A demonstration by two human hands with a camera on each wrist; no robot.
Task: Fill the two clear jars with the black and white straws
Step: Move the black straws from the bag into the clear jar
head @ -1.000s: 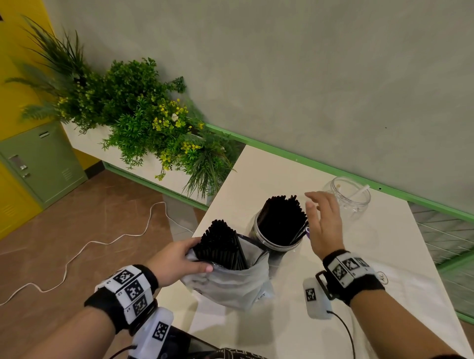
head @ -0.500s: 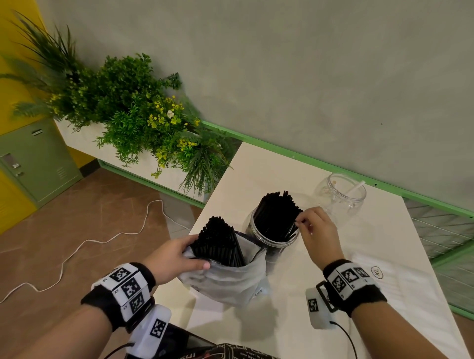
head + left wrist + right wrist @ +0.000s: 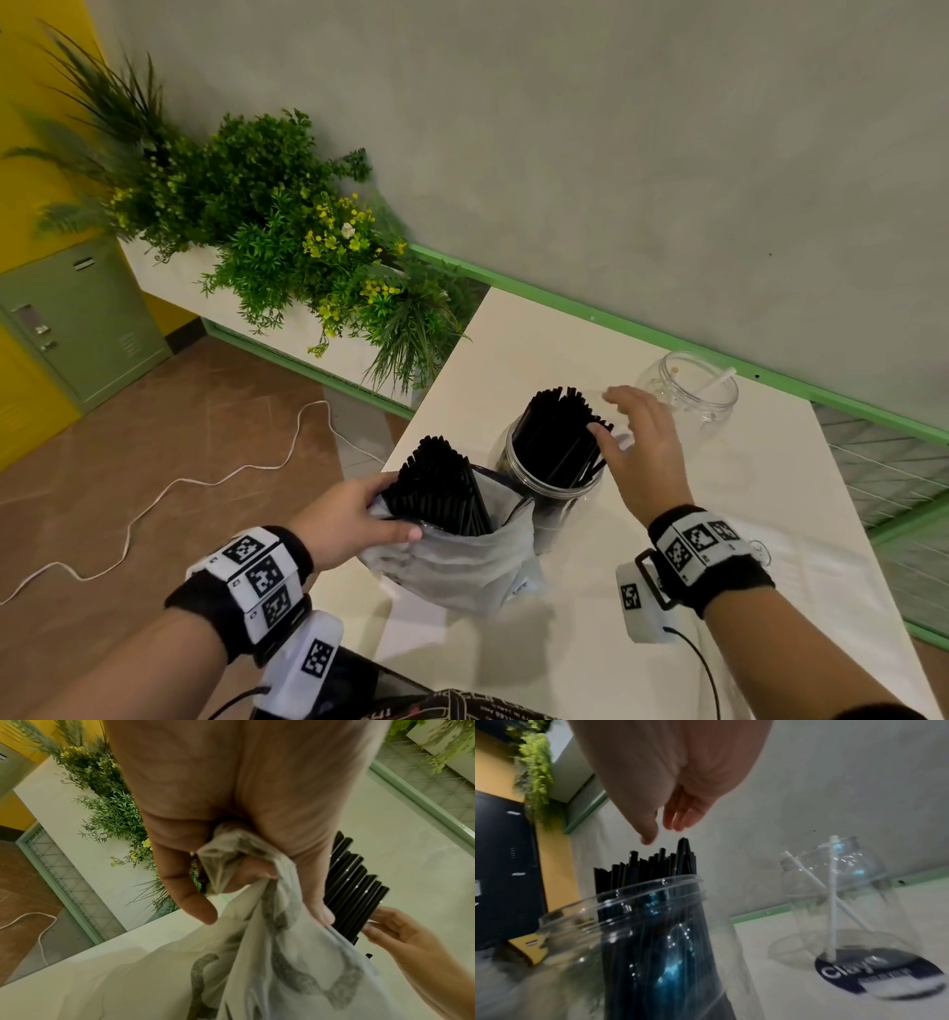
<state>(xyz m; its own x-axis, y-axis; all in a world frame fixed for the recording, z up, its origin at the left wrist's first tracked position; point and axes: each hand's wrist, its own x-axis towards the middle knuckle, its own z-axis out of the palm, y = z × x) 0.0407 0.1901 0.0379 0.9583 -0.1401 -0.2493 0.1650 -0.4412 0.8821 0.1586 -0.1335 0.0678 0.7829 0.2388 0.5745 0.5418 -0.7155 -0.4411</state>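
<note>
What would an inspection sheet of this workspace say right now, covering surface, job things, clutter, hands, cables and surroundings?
Surface: white table, against grey wall.
Job's things: near jar packed with black straws; far jar holds few white straws; plastic bag holds more black straws.
Clutter: nothing seen.
Grippers: left hand grips bag rim; right hand open, fingers at jarred straws.
Cables: white cord on floor; wrist camera lead.
Surroundings: planter greenery, green locker.

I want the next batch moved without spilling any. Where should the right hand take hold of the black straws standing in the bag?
Probably pinch the upper ends of the black straws in the bag, coming from above. They stand upright and stick out of the bag, whose rim the left hand grips. The right hand is empty over the near jar.
</note>
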